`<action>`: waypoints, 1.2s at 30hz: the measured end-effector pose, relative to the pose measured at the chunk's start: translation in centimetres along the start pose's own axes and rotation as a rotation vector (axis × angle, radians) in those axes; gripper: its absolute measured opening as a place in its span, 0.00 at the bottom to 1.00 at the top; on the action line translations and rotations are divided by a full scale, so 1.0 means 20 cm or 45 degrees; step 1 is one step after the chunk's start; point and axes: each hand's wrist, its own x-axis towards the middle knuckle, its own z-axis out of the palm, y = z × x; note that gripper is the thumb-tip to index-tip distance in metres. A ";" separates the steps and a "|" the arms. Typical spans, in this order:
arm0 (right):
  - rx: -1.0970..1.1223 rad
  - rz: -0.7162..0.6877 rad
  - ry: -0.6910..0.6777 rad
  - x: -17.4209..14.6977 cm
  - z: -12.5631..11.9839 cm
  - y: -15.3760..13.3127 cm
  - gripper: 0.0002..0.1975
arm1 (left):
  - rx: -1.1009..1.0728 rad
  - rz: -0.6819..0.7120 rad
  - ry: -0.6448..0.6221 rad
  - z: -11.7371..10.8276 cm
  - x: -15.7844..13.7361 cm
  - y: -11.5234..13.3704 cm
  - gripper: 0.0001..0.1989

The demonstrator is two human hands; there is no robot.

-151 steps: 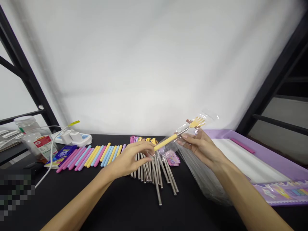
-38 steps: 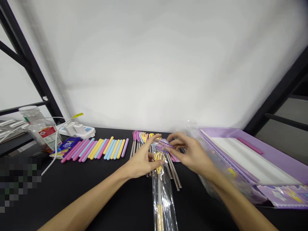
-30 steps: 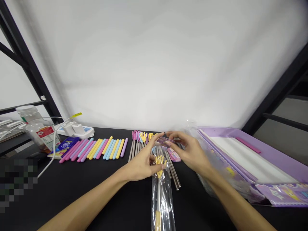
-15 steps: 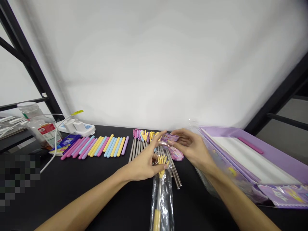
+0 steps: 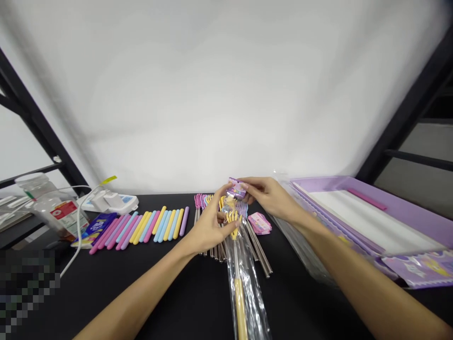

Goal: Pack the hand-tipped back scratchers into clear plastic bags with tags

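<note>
My left hand pinches the upper part of a clear plastic bag between thumb and fingers. Inside the bag lies a yellow back scratcher, its claw head by my left thumb and its handle pointing toward me. At the bag's mouth, my right hand grips a small purple printed card; my left fingertips touch its edge. Whether the card is around the bag or in front of it, I cannot tell. Behind my hands lie several metal-rod back scratchers with coloured claw heads, partly hidden.
Coloured handle tubes lie in a row at left. Beside the rods is a stack of pink cards. Clear bags and a purple tray occupy the right. A jar, power strip and cable stand far left.
The purple card has moved left and up to the bag's top, with my right hand following. The bagged back scratcher has shifted slightly, its claw head rising. The camera view has tilted a little.
</note>
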 end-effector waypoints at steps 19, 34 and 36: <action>-0.115 -0.172 0.026 -0.11 -0.01 0.02 0.14 | -0.004 -0.066 -0.113 0.05 -0.06 -0.01 0.43; 0.221 0.113 -0.054 -0.11 -0.02 0.00 0.23 | -0.077 -0.093 -0.121 0.05 -0.07 -0.01 0.47; 0.214 0.128 -0.022 -0.11 -0.01 0.01 0.18 | -0.079 -0.100 -0.096 0.05 -0.06 -0.02 0.48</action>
